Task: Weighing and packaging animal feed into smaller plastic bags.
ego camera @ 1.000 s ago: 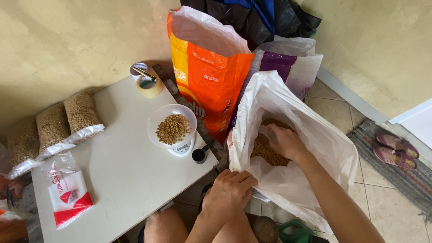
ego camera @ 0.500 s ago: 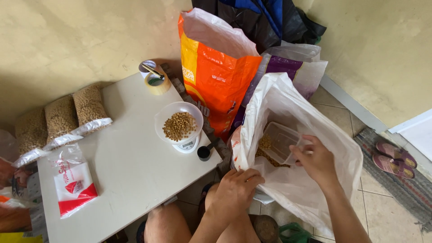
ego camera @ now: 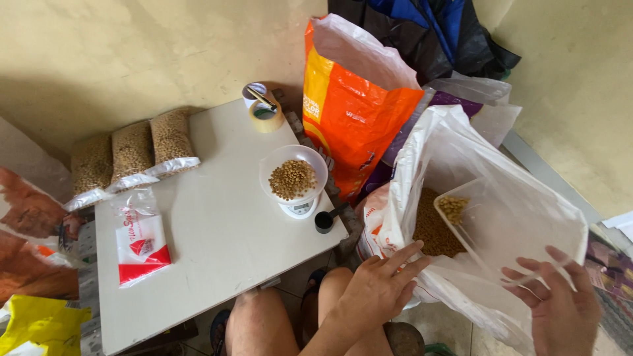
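Head view shows the right hand [ego camera: 564, 306] with its fingers around a clear tub [ego camera: 501, 227] inside the big white sack [ego camera: 488, 217]; only a few brown pellets sit in it. Left hand [ego camera: 379, 290] rests flat and wide on the sack's edge. Three small bags [ego camera: 132, 155] lie filled on the table [ego camera: 217, 244]. A bowl [ego camera: 293, 175] on the scale is partly full, so more scooping looks left.

scale [ego camera: 298, 206] on table [ego camera: 217, 244] | sack [ego camera: 501, 217] right – scoop [ego camera: 491, 227] inside | bags [ego camera: 132, 155] left
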